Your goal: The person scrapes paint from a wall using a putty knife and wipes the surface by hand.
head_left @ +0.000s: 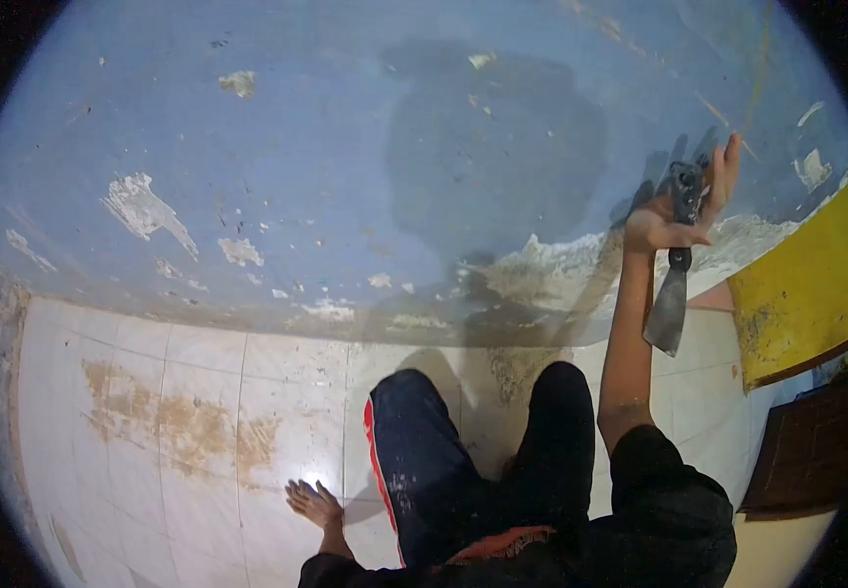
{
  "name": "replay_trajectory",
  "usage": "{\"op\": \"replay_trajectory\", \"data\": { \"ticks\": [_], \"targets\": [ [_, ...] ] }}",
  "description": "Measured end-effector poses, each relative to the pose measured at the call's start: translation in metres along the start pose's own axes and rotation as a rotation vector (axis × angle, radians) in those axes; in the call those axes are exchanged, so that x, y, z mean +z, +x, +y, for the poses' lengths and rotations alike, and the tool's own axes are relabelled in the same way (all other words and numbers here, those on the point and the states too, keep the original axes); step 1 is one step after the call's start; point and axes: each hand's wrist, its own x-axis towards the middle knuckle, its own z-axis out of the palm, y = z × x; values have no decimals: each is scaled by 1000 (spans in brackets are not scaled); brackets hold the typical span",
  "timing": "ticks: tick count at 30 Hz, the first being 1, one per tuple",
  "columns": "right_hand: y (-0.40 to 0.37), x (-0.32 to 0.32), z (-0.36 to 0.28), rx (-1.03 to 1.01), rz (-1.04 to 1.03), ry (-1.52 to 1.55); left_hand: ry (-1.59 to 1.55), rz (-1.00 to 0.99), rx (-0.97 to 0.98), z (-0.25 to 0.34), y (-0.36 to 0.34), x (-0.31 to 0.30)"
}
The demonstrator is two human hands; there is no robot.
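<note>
Scraper held loosely by right hand at two o'clock — a drop onto legs is risked; left hand pressed flat, empty.

A pale blue painted wall, pocked with white patches of flaked paint, meets a white tiled floor marked by brown stains. Along the foot of the wall to the right, a ragged band of bare, crumbling plaster shows through. A broad dark shadow falls across the upper wall, and a bright spot of light glares off the tiles. At far right stand a scuffed yellow panel and, below it, a dark brown wooden panel.
</note>
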Motion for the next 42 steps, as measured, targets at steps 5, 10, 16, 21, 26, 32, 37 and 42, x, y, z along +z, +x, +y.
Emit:
{"op": "replay_trajectory", "data": {
  "ticks": [5, 10, 16, 21, 26, 32, 37, 42],
  "targets": [
    [2, -7, -1, 107, 2, -57, -9, -95, -84, 8, 1, -2],
    [4, -18, -1, 64, -94, -117, 54, -79, 51, -28, 20, 40],
    [6, -28, -1, 111, -228, -147, -363, -903, 176, -8, 22, 13],
    [-2, -41, 5, 133, -276, -149, -189, -826, 390, 51, 11, 20],
    [-38, -89, 24, 166, -289, -105, -822, -612, -102, 153, 36, -27],
    [-36, -104, 26, 168, -380, -96, -968, -778, -99, 263, 103, -130],
    [-38, -105, 28, 177, -357, -79, -926, -552, 197, 319, 92, -212],
    [-62, -103, 29, 183, -276, -65, -679, -216, 352, 321, 60, -247]
  ]
}}
